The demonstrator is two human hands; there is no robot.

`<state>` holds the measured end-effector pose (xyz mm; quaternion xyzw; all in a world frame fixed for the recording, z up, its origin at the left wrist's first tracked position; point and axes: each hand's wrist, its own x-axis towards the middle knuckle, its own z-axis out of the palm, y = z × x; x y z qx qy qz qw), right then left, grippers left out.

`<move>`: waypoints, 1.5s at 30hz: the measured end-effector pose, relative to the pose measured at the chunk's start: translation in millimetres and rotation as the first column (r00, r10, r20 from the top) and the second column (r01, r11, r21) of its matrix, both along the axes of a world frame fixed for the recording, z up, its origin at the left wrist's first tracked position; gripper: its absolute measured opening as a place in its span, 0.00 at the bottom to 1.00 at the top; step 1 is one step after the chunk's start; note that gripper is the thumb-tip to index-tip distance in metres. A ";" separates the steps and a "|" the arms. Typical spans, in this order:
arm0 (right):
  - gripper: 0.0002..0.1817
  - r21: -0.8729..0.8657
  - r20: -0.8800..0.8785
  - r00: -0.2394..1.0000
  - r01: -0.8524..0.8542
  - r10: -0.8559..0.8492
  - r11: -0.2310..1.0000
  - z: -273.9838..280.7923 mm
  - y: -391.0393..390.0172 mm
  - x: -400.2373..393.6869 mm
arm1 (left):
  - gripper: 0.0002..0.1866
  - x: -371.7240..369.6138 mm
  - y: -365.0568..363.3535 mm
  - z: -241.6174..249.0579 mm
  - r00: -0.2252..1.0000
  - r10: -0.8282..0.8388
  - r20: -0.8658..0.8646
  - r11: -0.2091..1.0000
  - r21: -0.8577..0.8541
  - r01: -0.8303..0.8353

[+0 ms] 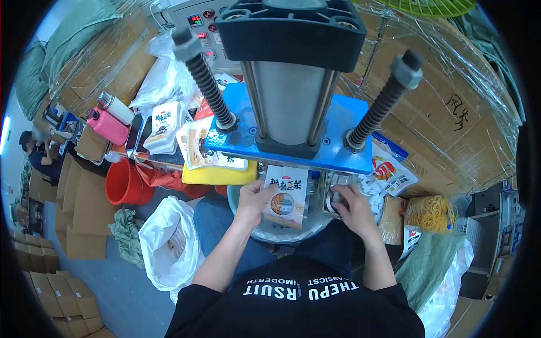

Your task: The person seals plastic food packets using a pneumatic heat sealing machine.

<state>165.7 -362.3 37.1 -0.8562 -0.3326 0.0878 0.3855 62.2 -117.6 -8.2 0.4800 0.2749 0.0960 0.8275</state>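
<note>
My left hand (255, 201) pinches the left edge of a printed pouch (288, 211), white with dark lettering and a round picture of beans. The pouch hangs upright just below the front edge of the blue press plate (239, 110). My right hand (355, 209) is curled, fingertips together, at a clear-sided holder (329, 181) under the plate's right part. What those fingertips grip is too small to make out. Small white plastic parts (373, 188) lie in a heap just right of that hand. Below the pouch is a tub lined with clear plastic (298, 234).
The press cylinder (287, 101) rises between two threaded rods (211, 90). Stacks of printed pouches (166, 127) and a yellow block (220, 176) sit left. A white bag (169, 242) and red bucket (125, 181) stand lower left. Yellow twine (431, 214) lies right. Another person (42, 158) sits far left.
</note>
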 end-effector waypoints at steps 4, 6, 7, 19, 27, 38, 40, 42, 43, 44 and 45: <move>0.16 0.052 0.101 0.988 0.111 -0.116 0.992 -20.3 3.3 5.1 | 0.10 1.0 5.6 4.7 0.995 -0.059 -0.079 0.987 0.142 0.070; 0.16 -0.073 0.254 0.947 0.220 -0.196 0.973 -26.7 5.0 22.6 | 0.12 -1.0 29.0 28.2 0.925 -0.215 -0.313 0.842 0.421 0.338; 0.16 -0.150 0.294 0.922 0.305 -0.253 0.940 -29.0 4.8 31.0 | 0.12 -4.1 39.1 34.3 0.975 -0.047 -0.217 0.711 0.678 0.185; 0.06 0.100 0.336 0.925 0.153 -0.178 0.983 -37.8 -2.0 27.1 | 0.13 -48.3 94.5 10.0 0.999 0.010 0.044 -0.150 0.988 -0.042; 0.13 0.300 -0.538 0.841 0.125 0.060 0.946 9.9 14.7 -12.4 | 0.10 -48.4 20.3 45.8 0.998 -0.047 0.051 0.198 0.979 -0.041; 0.18 0.419 -0.493 0.850 0.048 0.183 0.907 10.3 44.8 -32.3 | 0.12 -58.2 -24.8 36.5 0.907 -0.409 -0.106 0.886 0.193 0.422; 0.19 0.466 -0.484 0.863 0.117 0.142 0.877 4.2 44.9 -29.2 | 0.12 -50.8 -25.0 36.0 0.922 -0.347 -0.170 0.910 0.175 0.375; 0.17 0.215 -0.279 0.958 0.128 -0.065 0.968 21.8 29.9 -1.8 | 0.10 -30.0 -14.0 19.5 0.985 -0.167 -0.053 0.985 0.025 0.168; 0.17 0.123 -0.130 0.977 0.182 -0.166 0.976 12.7 21.0 10.8 | 0.09 -20.2 -9.4 24.7 0.991 -0.121 -0.054 0.992 -0.031 0.120; 0.17 0.124 -0.132 0.979 0.174 -0.157 0.977 3.7 14.6 22.9 | 0.07 -11.6 -4.7 23.9 0.994 -0.094 -0.064 0.995 -0.043 0.091; 0.16 -0.021 0.131 0.976 0.178 -0.174 0.984 -2.7 10.3 33.6 | 0.07 -5.5 -1.1 20.7 0.994 -0.087 -0.066 0.996 -0.043 0.084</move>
